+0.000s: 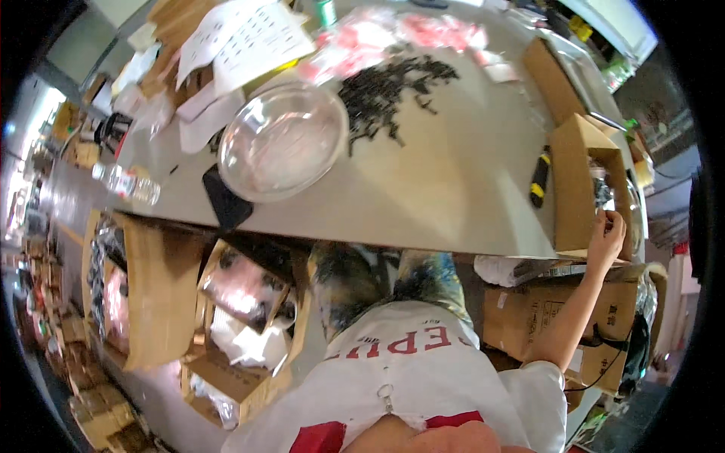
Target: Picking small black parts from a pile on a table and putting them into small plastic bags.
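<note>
My right hand (606, 235) reaches to the near end of a tall open cardboard box (572, 192) at the table's right edge. Its fingers are bent together at the box's opening, against small dark and silvery items (601, 187) inside. What the fingertips hold, if anything, is too small to make out. My left hand is out of view. Just left of the box lies a yellow and black utility knife (539, 180). Across the table, a heap of small black parts (385, 94) spreads beside a shiny round bowl (229, 143).
A black phone (226, 198) and a clear plastic bottle (125, 184) lie at the table's left. Printed sheets (257, 41) and red-and-white plastic bags (362, 41) line the far side. Open cartons (162, 287) stand on the floor at left; another carton (529, 321) sits under my right arm.
</note>
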The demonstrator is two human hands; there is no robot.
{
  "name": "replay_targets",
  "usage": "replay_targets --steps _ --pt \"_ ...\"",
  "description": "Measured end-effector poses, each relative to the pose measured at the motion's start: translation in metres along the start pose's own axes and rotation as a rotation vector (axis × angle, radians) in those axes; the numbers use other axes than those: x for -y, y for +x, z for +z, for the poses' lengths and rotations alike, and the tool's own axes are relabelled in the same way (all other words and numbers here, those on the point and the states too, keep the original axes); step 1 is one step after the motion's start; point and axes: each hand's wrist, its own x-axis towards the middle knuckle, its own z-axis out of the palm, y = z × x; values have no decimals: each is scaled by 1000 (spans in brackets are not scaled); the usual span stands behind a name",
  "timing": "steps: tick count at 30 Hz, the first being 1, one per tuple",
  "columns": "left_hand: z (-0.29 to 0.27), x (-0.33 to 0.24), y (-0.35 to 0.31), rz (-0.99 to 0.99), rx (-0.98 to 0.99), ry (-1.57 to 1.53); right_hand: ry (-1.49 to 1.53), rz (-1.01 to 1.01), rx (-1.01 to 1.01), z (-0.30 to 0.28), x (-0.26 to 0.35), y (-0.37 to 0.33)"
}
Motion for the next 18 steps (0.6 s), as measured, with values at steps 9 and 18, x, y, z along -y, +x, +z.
replay_targets --steps 9,18 --pt "-6 3 -23 10 143 -267 -491 -44 -15 34 -3 -8" --pt "-25 6 -17 50 154 -284 -531 -13 11 33 4 -19"
